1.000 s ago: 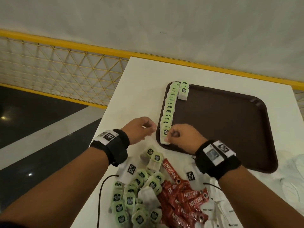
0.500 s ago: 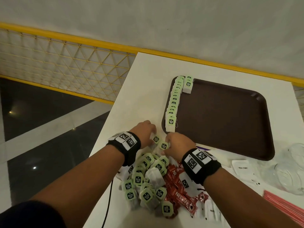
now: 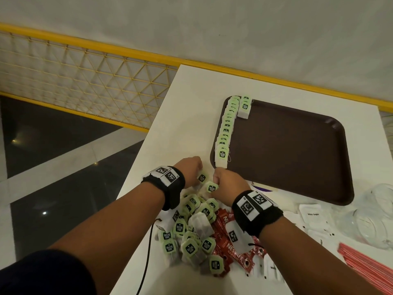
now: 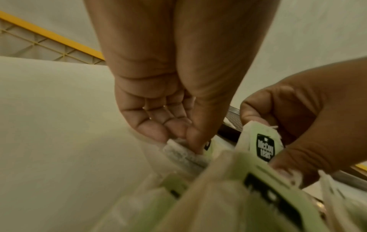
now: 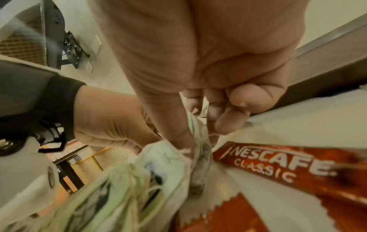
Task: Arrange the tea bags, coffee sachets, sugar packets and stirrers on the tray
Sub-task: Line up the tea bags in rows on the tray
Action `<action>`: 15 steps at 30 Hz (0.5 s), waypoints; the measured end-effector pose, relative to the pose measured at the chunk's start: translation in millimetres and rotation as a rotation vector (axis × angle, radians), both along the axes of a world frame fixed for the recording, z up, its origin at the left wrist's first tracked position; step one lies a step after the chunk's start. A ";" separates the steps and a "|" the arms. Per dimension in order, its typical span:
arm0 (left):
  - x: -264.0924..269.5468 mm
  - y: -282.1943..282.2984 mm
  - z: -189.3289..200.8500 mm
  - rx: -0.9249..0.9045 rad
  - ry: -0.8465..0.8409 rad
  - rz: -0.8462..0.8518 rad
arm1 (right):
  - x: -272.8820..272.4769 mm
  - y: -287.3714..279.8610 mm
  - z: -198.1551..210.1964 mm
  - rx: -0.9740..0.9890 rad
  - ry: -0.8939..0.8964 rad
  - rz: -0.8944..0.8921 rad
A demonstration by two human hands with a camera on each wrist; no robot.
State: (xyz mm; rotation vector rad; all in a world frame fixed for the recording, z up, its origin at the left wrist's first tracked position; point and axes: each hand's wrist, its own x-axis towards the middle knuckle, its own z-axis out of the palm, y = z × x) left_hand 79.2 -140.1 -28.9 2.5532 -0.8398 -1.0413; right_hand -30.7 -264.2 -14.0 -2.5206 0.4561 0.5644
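Both hands have dropped from the tray (image 3: 276, 150) onto the tea-bag pile (image 3: 191, 235); left hand (image 3: 189, 169) and right hand (image 3: 228, 184) each pinch a tea bag between curled fingers (image 4: 157, 130)

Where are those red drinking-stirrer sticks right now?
In the head view the red stirrers lie on the white table at the far lower right, beside the clear plastic bag, off the tray.

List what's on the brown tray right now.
On the brown plastic tray: only a row of green-tagged tea bags along its left edge, plus a short stack beside it. The near-left corner is hidden by the right hand.
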 end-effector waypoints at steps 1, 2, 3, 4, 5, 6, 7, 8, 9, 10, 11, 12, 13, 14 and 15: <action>1.2 0.5 -0.6 0.011 0.008 -0.002 | -1.8 -1.3 -0.6 0.029 -0.008 -0.017; 2.0 1.6 0.0 0.027 0.015 -0.012 | -3.0 -2.5 -0.7 0.062 -0.017 -0.041; 2.7 2.7 0.1 0.037 0.020 -0.022 | -4.1 -4.2 -0.7 0.095 -0.029 -0.068; 3.4 4.1 0.4 0.034 0.021 -0.025 | -4.6 -6.3 -0.4 0.127 -0.040 -0.093; 4.6 5.7 -0.2 0.013 0.027 -0.015 | -4.9 -9.0 0.6 0.162 -0.054 -0.115; 5.7 7.8 0.8 -0.025 0.038 0.008 | -5.0 -12.3 2.1 0.206 -0.067 -0.137; 7.2 9.9 1.3 -0.074 0.050 0.042 | -5.0 -15.5 4.8 0.262 -0.085 -0.160; 8.9 11.3 2.9 -0.136 0.075 0.090 | -4.4 -19.6 7.9 0.318 -0.108 -0.184; 10.9 11.7 5.2 -0.213 0.121 0.154 | -3.5 -23.6 12.2 0.370 -0.137 -0.205; 12.0 11.2 8.9 -0.300 0.195 0.228 | -2.4 -27.7 17.1 0.416 -0.162 -0.221; 12.5 9.6 13.7 -0.385 0.274 0.294 | -0.8 -31.6 23.1 0.464 -0.180 -0.230; 12.4 6.7 19.3 -0.455 0.346 0.344 | 0.9 -35.2 29.3 0.515 -0.190 -0.235; 12.7 2.7 23.7 -0.508 0.394 0.373 | 3.0 -38.6 36.0 0.568 -0.199 -0.237; 12.7 -2.7 28.7 -0.545 0.420 0.385 | 5.6 -42.2 42.0 0.616 -0.209 -0.240; 13.0 -8.4 33.0 -0.573 0.442 0.393 | 8.5 -46.1 47.2 0.655 -0.221 -0.243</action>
